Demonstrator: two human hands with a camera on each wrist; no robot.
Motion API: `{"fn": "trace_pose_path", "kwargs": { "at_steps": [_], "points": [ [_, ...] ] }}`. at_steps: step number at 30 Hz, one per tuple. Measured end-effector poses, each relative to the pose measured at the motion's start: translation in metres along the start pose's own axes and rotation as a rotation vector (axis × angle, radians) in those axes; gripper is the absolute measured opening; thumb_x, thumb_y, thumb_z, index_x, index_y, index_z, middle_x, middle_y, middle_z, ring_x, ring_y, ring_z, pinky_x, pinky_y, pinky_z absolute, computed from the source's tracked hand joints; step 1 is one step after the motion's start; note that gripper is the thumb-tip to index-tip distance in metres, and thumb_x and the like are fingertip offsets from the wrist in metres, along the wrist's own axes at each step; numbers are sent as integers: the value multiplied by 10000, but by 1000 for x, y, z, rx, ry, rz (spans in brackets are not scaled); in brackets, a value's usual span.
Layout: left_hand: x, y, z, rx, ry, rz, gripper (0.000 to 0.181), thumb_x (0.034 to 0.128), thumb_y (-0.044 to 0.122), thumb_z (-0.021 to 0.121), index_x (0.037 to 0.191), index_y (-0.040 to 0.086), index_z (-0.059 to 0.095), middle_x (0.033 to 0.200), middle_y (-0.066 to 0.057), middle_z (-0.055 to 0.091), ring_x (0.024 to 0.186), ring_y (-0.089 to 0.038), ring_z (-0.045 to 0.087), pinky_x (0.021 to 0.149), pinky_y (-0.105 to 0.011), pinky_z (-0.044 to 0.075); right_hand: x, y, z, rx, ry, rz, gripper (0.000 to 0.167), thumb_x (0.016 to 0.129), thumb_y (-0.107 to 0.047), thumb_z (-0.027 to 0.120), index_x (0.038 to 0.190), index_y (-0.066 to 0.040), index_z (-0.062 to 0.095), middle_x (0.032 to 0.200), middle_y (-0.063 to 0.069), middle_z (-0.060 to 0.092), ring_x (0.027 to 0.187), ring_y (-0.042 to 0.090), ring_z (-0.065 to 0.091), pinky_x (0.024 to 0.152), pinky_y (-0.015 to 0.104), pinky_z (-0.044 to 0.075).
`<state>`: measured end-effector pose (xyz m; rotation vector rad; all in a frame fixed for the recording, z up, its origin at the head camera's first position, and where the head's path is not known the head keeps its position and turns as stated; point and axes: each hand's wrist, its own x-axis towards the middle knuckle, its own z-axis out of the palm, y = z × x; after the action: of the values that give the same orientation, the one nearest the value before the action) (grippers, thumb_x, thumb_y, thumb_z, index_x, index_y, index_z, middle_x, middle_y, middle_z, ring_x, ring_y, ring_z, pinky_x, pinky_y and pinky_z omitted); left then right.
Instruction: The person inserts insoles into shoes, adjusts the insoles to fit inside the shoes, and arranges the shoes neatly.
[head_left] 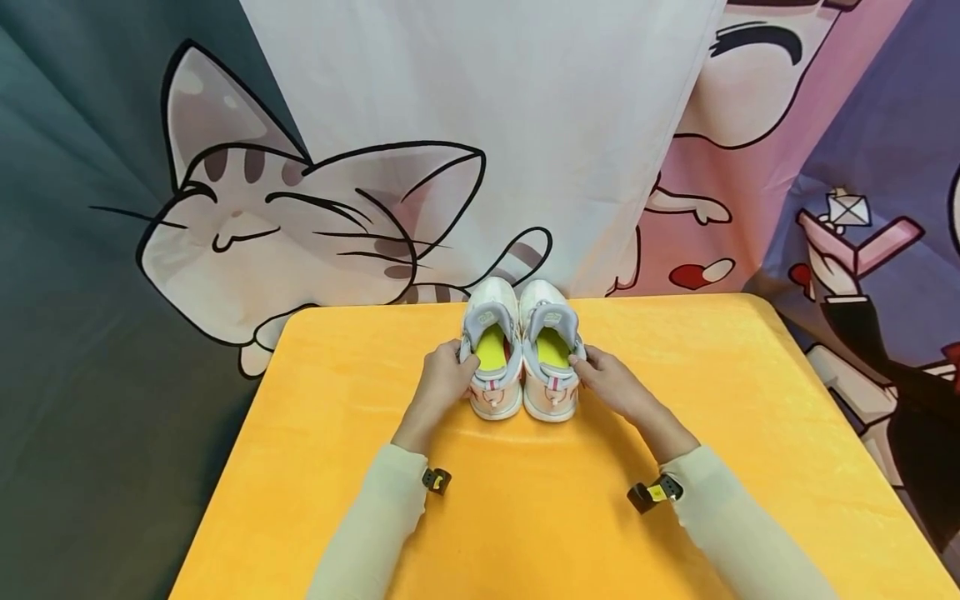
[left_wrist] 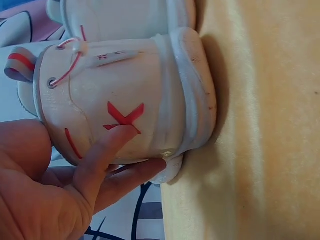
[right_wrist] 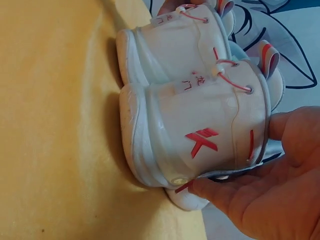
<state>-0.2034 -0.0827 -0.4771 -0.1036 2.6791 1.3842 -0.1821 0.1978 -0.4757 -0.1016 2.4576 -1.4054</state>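
A pair of white sneakers stands side by side, heels toward me, at the far edge of the yellow table. My left hand (head_left: 444,375) grips the outer collar of the left sneaker (head_left: 495,403), thumb over the rim. The right sneaker (head_left: 551,403) is held likewise by my right hand (head_left: 618,385) at its outer collar. Yellow-green insoles show inside both. In the left wrist view, fingers touch the side of the left sneaker (left_wrist: 135,85), near a red mark. The right wrist view shows the right sneaker (right_wrist: 170,115) with a red logo, its sole on the table.
The yellow table (head_left: 360,358) spreads around the shoes and under my forearms. Right behind its far edge hangs a printed cloth (head_left: 480,75) with a cartoon cat, close to the shoes' toes. Small black devices are strapped at both wrists.
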Motion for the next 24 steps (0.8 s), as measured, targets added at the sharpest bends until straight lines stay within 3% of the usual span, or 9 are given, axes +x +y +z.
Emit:
{"fn": "trace_pose_path", "kwargs": {
  "at_steps": [10, 24],
  "points": [
    [4, -2, 6, 31, 11, 49, 171, 973, 163, 570, 1008, 29, 671, 852, -145, 696, 570, -170, 652, 479, -266, 548, 2, 3, 0, 15, -7, -8, 488, 1128, -281, 408, 1440, 93, 425, 1003, 155, 556, 1022, 370, 534, 841, 365, 436],
    [8, -5, 12, 11, 1, 64, 193, 976, 175, 559, 1036, 30, 671, 839, -140, 691, 631, -284, 713, 477, -267, 549, 0, 9, 0, 20, 16, 15, 506, 1129, -291, 400, 1466, 87, 414, 1075, 187, 563, 1075, 378, 530, 898, 408, 446]
  ]
}}
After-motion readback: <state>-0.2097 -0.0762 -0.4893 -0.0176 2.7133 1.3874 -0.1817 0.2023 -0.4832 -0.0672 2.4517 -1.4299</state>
